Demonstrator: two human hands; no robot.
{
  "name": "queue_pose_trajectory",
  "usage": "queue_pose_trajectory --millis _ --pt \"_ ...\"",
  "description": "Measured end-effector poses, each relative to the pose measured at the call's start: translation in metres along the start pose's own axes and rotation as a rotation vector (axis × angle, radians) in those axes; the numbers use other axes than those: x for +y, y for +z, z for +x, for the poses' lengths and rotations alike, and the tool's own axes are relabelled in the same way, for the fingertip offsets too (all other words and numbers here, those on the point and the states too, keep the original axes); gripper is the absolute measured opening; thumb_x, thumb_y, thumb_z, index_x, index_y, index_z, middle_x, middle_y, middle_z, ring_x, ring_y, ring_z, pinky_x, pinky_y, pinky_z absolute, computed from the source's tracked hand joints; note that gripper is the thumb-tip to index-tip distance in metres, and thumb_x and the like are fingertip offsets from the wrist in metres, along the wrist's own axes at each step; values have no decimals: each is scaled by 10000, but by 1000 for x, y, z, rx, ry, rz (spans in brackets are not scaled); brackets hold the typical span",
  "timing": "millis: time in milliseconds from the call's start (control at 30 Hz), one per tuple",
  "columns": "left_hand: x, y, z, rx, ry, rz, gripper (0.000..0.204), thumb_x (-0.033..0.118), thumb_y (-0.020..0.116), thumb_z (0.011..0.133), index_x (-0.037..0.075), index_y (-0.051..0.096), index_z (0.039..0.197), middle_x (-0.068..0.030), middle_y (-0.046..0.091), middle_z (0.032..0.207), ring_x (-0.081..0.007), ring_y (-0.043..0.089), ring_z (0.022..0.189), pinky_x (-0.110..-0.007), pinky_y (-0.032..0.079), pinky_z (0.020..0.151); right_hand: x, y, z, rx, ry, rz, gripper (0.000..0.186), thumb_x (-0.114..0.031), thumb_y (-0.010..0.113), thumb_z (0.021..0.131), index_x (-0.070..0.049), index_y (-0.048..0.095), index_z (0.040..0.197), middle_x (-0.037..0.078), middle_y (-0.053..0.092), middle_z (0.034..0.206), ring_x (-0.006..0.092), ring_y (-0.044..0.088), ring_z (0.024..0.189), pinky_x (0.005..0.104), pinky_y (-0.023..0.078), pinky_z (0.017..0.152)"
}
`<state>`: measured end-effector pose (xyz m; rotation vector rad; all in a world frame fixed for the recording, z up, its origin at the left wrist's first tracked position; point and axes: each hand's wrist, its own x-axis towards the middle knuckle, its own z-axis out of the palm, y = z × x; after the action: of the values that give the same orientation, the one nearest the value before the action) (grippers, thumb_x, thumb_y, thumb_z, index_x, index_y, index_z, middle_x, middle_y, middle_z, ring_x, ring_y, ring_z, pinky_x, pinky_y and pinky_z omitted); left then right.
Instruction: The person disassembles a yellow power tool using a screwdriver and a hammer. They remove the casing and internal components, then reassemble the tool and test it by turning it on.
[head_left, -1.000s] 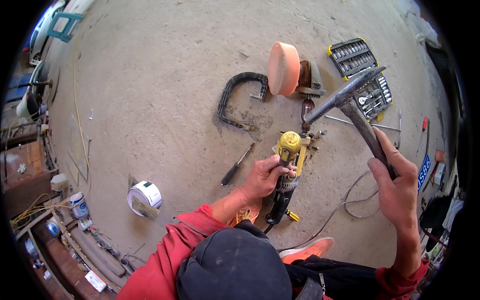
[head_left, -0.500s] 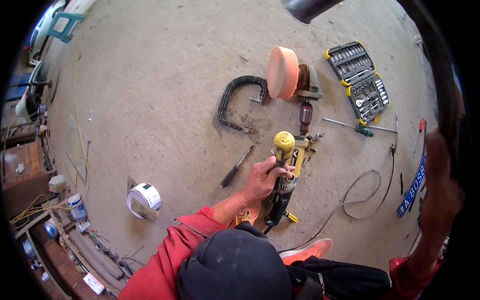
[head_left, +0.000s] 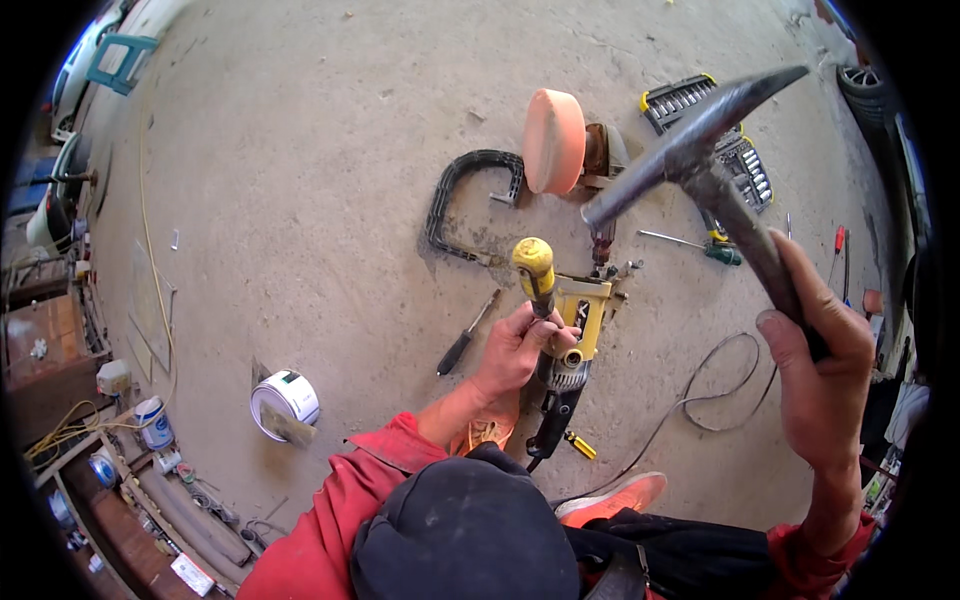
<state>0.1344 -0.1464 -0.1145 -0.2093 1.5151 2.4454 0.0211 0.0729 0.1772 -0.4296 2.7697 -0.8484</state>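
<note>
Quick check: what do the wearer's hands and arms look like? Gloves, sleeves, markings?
No gloves: the left hand and right hand are bare, wrists too. The left sleeve is red, creased fabric; the right sleeve is also red. No clear markings on either.

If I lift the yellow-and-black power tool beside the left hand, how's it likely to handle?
The power tool is probably heavy for its size, given its bulky, metal-looking housing. It should feel stiff: yellow head and black grip look firmly joined. The thin dark cord at its lower end may flop.
</note>
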Motion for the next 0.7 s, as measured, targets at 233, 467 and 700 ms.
queue_pose_trajectory --millis 233,467,700 --pt "-2 1 0 -29 -38 -8 168 182 510 1092 33 585 1076 -63 743 931 -136 710 973 -305 553 882 22 19 -10 12 86 57 600 133 665 808 3 608 1391 125 723 1004 100 611 827 243 492 789" --pt "2 4 -1 -3 -64 -5 155 168 522 1085 26 582 1070 -64 745 930 -136 710 957 -304 548 888 22 25 -10 -30 97 54 593 121 677 802 -1 616 1379 139 730 989 109 621 796 249 504 758" --pt "4 8 -3 3 -62 19 143 146 523 1082 19 583 1057 -60 722 909 -164 720 987 -320 552 904 8 23 -2 -83 75 9 582 110 693 803 -32 640 1364 148 707 916 125 630 772 258 504 743"
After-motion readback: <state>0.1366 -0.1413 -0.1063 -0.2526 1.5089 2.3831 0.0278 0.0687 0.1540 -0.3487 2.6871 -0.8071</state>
